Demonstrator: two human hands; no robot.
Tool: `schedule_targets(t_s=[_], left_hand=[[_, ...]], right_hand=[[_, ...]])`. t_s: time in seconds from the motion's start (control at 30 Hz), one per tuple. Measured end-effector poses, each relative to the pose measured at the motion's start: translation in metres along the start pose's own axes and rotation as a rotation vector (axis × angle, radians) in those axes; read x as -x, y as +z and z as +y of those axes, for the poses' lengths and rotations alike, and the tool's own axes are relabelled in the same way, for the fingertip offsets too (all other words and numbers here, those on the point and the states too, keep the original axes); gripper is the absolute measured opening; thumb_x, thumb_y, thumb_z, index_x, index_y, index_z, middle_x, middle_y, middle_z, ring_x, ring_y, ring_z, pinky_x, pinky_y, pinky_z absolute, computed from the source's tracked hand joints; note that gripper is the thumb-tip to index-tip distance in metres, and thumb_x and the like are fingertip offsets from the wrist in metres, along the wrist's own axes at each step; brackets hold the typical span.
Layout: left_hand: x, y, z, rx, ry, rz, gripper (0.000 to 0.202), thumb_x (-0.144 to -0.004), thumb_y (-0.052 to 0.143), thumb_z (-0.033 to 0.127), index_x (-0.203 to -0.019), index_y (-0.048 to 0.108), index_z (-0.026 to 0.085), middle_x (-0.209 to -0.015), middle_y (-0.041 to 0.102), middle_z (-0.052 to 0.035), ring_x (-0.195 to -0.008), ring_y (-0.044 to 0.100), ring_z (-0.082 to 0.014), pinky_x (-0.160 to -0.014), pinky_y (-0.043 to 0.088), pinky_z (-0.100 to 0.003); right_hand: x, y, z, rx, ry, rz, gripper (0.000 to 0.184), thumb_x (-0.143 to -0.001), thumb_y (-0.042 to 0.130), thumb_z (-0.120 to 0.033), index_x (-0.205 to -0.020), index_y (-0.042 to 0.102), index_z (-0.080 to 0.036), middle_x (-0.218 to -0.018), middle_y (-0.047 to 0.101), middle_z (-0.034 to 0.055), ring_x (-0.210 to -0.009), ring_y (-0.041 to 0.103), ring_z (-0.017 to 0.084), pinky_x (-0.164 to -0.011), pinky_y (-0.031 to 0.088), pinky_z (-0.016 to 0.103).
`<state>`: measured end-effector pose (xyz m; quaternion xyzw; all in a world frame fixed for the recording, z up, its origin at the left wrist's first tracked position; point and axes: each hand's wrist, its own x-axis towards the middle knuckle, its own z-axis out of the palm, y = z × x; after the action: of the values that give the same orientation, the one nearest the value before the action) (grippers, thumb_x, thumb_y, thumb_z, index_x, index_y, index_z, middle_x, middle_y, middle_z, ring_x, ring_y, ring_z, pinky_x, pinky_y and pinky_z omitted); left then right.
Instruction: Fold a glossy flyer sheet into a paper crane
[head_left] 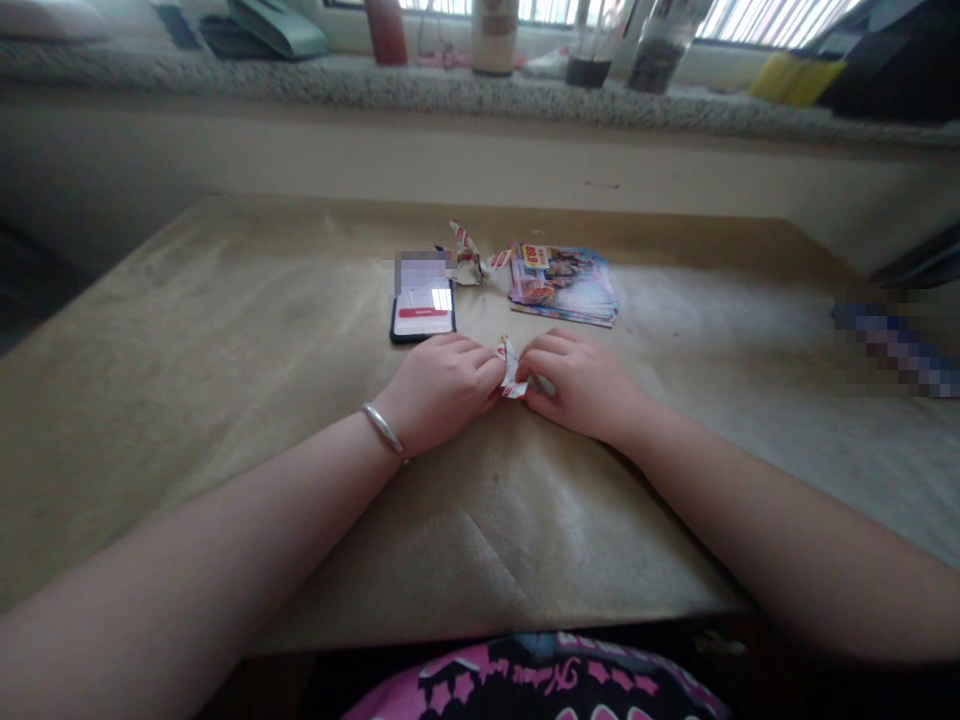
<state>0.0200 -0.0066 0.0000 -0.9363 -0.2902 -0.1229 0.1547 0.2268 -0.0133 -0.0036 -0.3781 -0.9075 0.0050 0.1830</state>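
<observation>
Between my two hands is a small white paper wrapper with red and orange print, partly crumpled. My left hand, with a silver bangle at the wrist, has its fingers closed on the wrapper's left side. On the other side, my right hand pinches the wrapper between thumb and fingers. Just beyond my left hand lies a phone with its screen lit. Crumpled wrapper pieces with red print rest behind it. A stack of colourful printed cards lies past my right hand.
A tan cover spreads over the table. Along the back, a speckled stone sill carries a red cylinder, jars and a yellow item. A blurred bluish object sits at the right edge.
</observation>
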Motion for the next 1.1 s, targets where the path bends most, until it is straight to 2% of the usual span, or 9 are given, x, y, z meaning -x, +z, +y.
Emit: schedule_targets(t_s=[0.2,0.33,0.47,0.57,0.83,1.0,1.1], left_hand=[[0.000,0.001,0.001,-0.019,0.020,0.039,0.024,-0.093,0.047,0.023,-0.076,0.061,0.016,-0.079,0.069,-0.0051,-0.076,0.065,-0.0189,-0.090,0.048,-0.037],[-0.001,0.002,0.000,0.043,-0.011,0.038,0.019,-0.091,0.051,0.023,-0.078,0.064,0.016,-0.084,0.070,-0.0054,-0.080,0.065,-0.0193,-0.096,0.046,-0.039],[-0.001,0.006,-0.003,0.190,-0.106,-0.004,0.010,-0.084,0.061,0.022,-0.081,0.067,0.016,-0.086,0.069,-0.0057,-0.081,0.063,-0.0205,-0.082,0.049,-0.035],[0.000,0.010,-0.005,0.304,-0.168,0.004,0.012,-0.086,0.060,0.023,-0.082,0.069,0.016,-0.086,0.069,-0.0053,-0.079,0.061,-0.0187,-0.073,0.047,-0.030],[0.001,0.010,-0.007,0.486,-0.207,-0.017,0.018,-0.092,0.054,0.024,-0.090,0.069,0.015,-0.091,0.069,-0.0068,-0.086,0.061,-0.0177,-0.079,0.047,-0.029],[0.000,0.011,-0.008,0.505,-0.234,-0.015,0.017,-0.090,0.055,0.024,-0.084,0.068,0.015,-0.083,0.066,-0.0049,-0.079,0.059,-0.0160,-0.072,0.046,-0.027],[0.000,0.012,-0.007,0.521,-0.261,0.027,0.015,-0.087,0.058,0.022,-0.079,0.068,0.015,-0.078,0.066,-0.0036,-0.073,0.058,-0.0142,-0.067,0.044,-0.025]], right_hand=[[-0.001,-0.001,-0.002,0.078,-0.003,-0.023,0.010,-0.083,0.056,-0.021,-0.083,0.066,-0.019,-0.088,0.068,0.0081,-0.088,0.057,0.024,-0.078,0.043,0.035],[-0.002,-0.002,-0.002,0.029,-0.027,-0.015,0.011,-0.082,0.056,-0.019,-0.080,0.066,-0.019,-0.085,0.068,0.0075,-0.086,0.056,0.023,-0.077,0.044,0.035],[-0.002,0.000,-0.001,-0.098,-0.007,0.013,0.012,-0.080,0.055,-0.016,-0.076,0.066,-0.020,-0.082,0.067,0.0067,-0.083,0.057,0.021,-0.076,0.045,0.033],[0.000,0.004,0.002,-0.175,0.012,0.037,0.008,-0.079,0.059,-0.017,-0.074,0.065,-0.019,-0.084,0.067,0.0066,-0.084,0.059,0.020,-0.078,0.046,0.033],[0.001,0.005,0.006,-0.272,0.084,0.057,0.014,-0.085,0.055,-0.025,-0.076,0.063,-0.020,-0.081,0.067,0.0061,-0.082,0.059,0.019,-0.077,0.045,0.032],[0.000,0.008,0.003,-0.313,0.236,0.089,0.008,-0.083,0.057,-0.025,-0.078,0.062,-0.020,-0.071,0.061,0.0014,-0.070,0.054,0.016,-0.064,0.039,0.028],[-0.002,0.012,0.003,-0.291,0.257,0.095,0.009,-0.082,0.056,-0.023,-0.073,0.057,-0.020,-0.071,0.060,0.0016,-0.071,0.053,0.016,-0.065,0.039,0.028]])
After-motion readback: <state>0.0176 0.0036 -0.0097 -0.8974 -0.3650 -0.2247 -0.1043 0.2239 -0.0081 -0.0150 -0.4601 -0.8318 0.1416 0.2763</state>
